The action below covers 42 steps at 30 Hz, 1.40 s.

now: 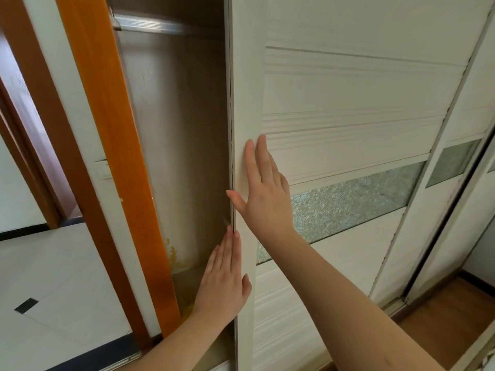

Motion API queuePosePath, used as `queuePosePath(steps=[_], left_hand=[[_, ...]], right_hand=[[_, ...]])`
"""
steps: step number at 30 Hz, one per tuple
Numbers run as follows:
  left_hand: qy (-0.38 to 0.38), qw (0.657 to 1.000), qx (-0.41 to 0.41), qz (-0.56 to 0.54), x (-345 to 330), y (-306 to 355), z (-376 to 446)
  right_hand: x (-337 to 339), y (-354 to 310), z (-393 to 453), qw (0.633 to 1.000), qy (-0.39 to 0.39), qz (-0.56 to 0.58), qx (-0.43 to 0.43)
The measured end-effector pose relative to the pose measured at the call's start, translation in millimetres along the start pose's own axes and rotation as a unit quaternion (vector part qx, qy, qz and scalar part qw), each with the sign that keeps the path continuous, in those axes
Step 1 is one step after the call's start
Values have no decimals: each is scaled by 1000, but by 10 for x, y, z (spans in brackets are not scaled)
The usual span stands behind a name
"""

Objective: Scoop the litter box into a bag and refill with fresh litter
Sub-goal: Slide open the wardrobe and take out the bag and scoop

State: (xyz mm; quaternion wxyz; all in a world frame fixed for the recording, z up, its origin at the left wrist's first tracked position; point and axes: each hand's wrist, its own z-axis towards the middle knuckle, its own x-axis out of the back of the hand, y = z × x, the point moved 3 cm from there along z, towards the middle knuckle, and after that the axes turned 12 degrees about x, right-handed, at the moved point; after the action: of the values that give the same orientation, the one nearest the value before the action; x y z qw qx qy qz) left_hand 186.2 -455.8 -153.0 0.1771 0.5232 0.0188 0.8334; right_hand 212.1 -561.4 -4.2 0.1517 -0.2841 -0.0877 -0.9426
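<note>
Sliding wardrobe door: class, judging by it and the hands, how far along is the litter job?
Done: nothing visible; no litter box, bag or litter appears. In hand: both the left hand and right hand press flat on the sliding wardrobe door, its compartment partly open. Left: scooping, bagging and refilling.

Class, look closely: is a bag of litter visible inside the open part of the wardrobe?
No. The opening beside the sliding door shows only a bare brown back panel and a metal rail.

White sliding wardrobe door (348,103), partly open, with a frosted patterned glass band (348,207). Brown interior (182,129) with a metal hanging rail (160,24) at top. Orange wood door frame (112,129) just left. Pale tiled floor (53,277) with a dark inset tile (26,305).
</note>
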Motion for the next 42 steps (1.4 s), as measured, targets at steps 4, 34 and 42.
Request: queuePosePath(steps=[4,34,42], left_hand=[[-56,998,25,-33,14,106,78],[-259,938,-89,-214,-614,1447,1005],[-297,932,-148,-148,-635,1752,1384]], right_hand=[[-12,105,-8,1000,-15,-9,-12],[-79,1772,-163,994,-31,-34,-96],[-29,2323,-191,986,-51,-39,-151]])
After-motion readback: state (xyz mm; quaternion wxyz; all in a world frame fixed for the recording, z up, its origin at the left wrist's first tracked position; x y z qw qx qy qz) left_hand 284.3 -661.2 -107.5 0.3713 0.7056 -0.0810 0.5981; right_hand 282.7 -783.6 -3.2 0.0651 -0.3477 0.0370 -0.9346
